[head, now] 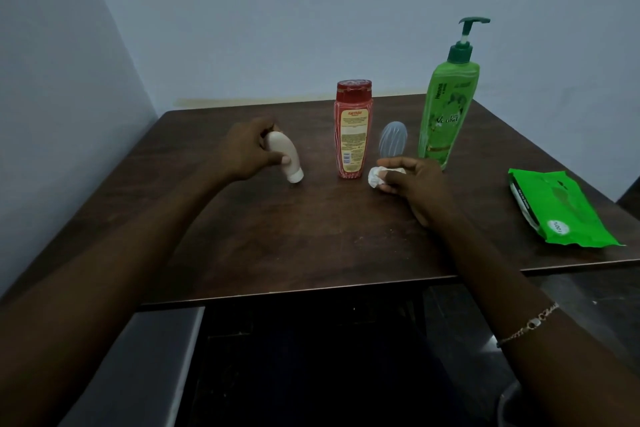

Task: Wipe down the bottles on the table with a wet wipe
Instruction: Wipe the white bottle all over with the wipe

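On the dark wooden table point(311, 236), my left hand point(247, 149) grips a small cream bottle point(285, 158), tilted with its cap end touching the tabletop. My right hand point(412, 180) holds a crumpled white wet wipe point(375, 178) low over the table, just right of a red bottle point(353, 130) that stands upright in the middle. A small clear ribbed bottle point(393, 139) stands behind my right hand. A tall green pump bottle point(448, 104) stands at the back right.
A green pack of wet wipes point(561, 208) lies flat near the table's right edge. Walls close in the table at the back and left. A grey surface point(145, 367) sits below the table's front edge at the left.
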Demonstrator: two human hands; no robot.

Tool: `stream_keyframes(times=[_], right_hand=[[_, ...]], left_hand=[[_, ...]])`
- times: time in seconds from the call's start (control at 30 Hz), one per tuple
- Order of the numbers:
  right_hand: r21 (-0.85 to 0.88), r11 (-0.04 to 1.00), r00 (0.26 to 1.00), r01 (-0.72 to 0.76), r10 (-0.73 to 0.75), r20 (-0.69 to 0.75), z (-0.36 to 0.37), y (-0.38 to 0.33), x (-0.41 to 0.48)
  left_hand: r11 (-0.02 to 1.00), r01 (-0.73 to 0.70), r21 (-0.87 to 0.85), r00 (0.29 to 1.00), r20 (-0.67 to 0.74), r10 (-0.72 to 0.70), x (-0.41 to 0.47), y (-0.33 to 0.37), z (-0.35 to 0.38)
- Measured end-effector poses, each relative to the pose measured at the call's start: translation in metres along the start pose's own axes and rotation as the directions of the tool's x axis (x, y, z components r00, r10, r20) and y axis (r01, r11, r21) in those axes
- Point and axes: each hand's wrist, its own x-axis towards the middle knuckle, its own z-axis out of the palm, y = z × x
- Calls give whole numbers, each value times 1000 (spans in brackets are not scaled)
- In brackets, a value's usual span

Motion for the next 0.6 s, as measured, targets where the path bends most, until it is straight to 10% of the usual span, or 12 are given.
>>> stream_keyframes(times=[0.6], right_hand=[[-117, 990, 996, 80, -82, -14, 2, 6, -1]], left_hand=[[979, -115, 170, 989, 111, 97, 19, 9, 5]])
